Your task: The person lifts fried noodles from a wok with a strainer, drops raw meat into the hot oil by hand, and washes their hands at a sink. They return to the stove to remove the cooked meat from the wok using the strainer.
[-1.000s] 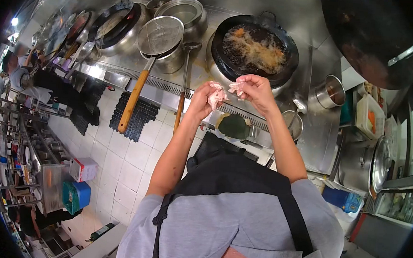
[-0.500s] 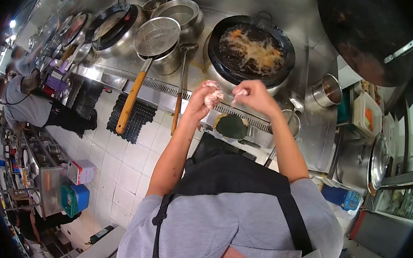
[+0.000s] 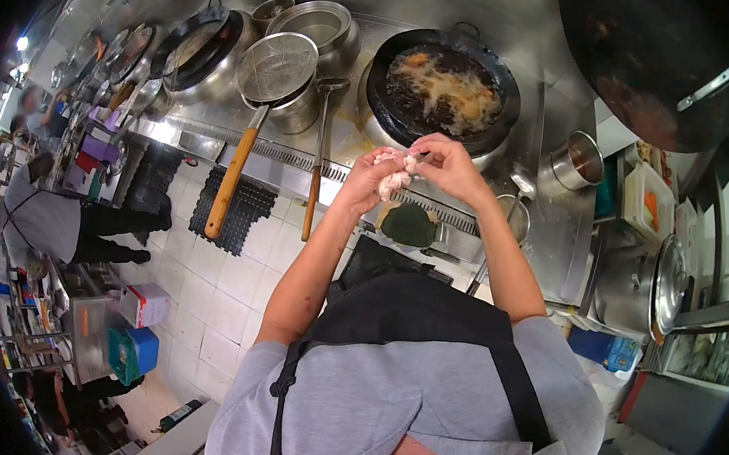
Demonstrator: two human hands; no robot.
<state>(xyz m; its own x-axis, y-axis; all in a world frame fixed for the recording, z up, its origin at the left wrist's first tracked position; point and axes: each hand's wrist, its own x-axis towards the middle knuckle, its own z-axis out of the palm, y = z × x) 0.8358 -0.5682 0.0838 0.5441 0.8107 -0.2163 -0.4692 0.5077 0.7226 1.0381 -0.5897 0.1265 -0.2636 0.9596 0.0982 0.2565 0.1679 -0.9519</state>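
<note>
Just in front of the large black wok (image 3: 381, 89), my left hand (image 3: 369, 180) is closed around a lump of pale pink, raw-looking food (image 3: 394, 185). My right hand (image 3: 449, 170) touches the same lump, its thumb and fingers pinched on the upper right part. The two hands meet over the stove's front edge. Orange-brown pieces (image 3: 470, 106) bubble in dark oil inside the wok.
A wire strainer (image 3: 279, 65) with a wooden handle rests on a pot left of the wok, beside a ladle (image 3: 320, 144). A metal pot (image 3: 578, 160) stands at the right. A co-worker (image 3: 48, 214) stands far left.
My hands have come together, the left moving right and the right now pinching the lump. The co-worker at the left has shifted down in the view.
</note>
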